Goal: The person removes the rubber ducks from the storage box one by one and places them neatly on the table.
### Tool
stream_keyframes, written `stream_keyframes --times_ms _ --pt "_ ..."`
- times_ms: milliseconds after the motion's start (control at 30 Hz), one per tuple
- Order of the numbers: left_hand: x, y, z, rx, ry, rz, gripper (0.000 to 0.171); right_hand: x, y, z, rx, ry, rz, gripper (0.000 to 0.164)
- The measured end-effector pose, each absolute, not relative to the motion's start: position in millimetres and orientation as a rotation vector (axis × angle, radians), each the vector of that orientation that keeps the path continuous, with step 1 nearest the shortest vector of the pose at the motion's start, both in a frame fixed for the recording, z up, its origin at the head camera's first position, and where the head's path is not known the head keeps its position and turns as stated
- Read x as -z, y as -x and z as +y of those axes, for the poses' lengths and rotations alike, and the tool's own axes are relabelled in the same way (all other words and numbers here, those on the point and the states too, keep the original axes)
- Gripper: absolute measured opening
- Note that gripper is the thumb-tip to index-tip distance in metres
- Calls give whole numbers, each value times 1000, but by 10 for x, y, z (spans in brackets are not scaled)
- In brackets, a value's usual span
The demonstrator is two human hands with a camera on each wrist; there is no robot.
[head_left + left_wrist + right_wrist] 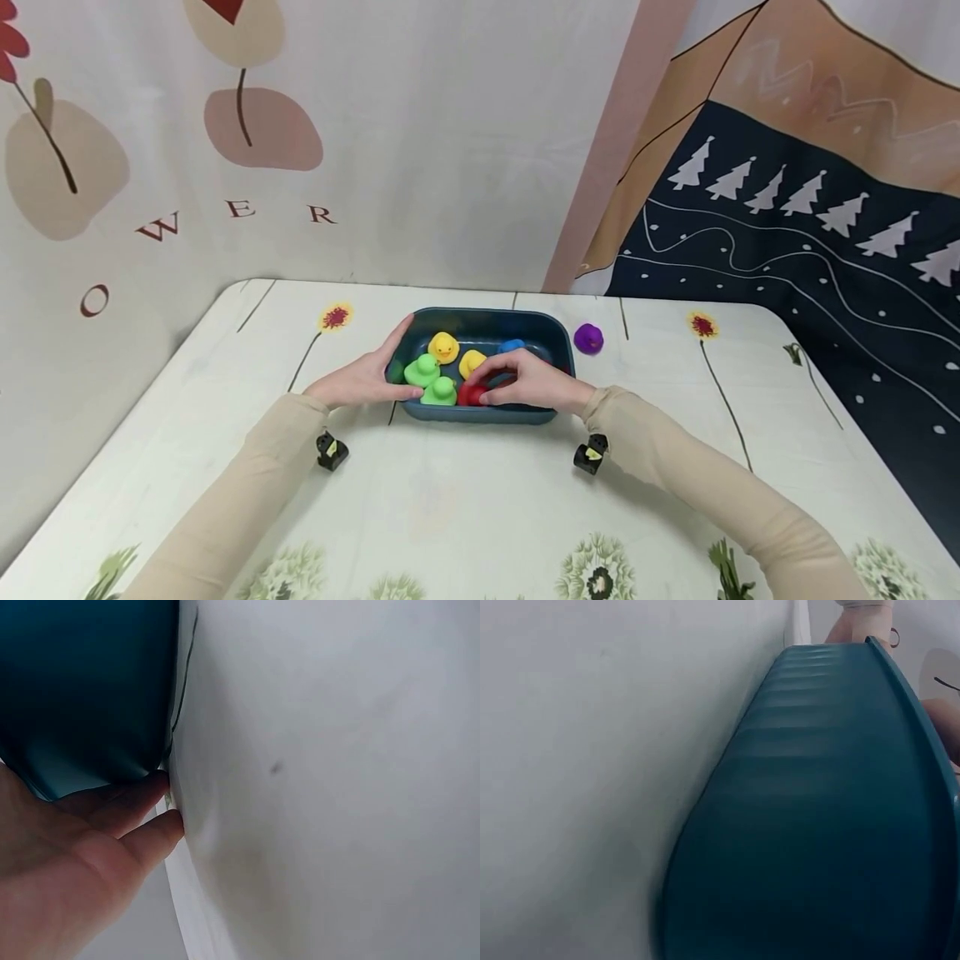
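A dark teal plastic basin (487, 414) stands on the table with small rubber ducks inside. My left hand (367, 377) holds its left end in the head view, thumb over the near-left rim and fingers along the outside. The left wrist view shows those fingertips at the basin's outer wall. Inside the basin, my right hand (536, 382) pinches a red rubber duck (471, 395), partly hidden by the fingers. Two green ducks (440, 392) sit left of it. One yellow duck (443, 347) is behind them, another yellow duck (472, 363) beside my right fingers. A blue duck (512, 345) shows behind that hand.
A purple duck (588, 339) lies on the table just right of the basin. The white tablecloth (465, 492) has printed flowers. Behind the table hang a pale printed curtain (435, 150) and a dark cloth with white trees (750, 242).
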State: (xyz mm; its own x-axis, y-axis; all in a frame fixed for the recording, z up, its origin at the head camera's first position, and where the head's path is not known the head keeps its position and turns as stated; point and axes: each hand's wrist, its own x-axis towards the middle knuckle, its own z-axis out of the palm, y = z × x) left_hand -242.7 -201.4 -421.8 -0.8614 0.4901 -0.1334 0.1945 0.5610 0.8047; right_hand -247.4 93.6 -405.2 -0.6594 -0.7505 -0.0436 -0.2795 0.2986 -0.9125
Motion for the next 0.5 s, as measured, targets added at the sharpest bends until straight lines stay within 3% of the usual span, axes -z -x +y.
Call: stream_keyframes --times_ms 500 --pt "4228 2437 -2009 -1193 -554 2455 109 4113 2551 906 1255 732 2006 27"
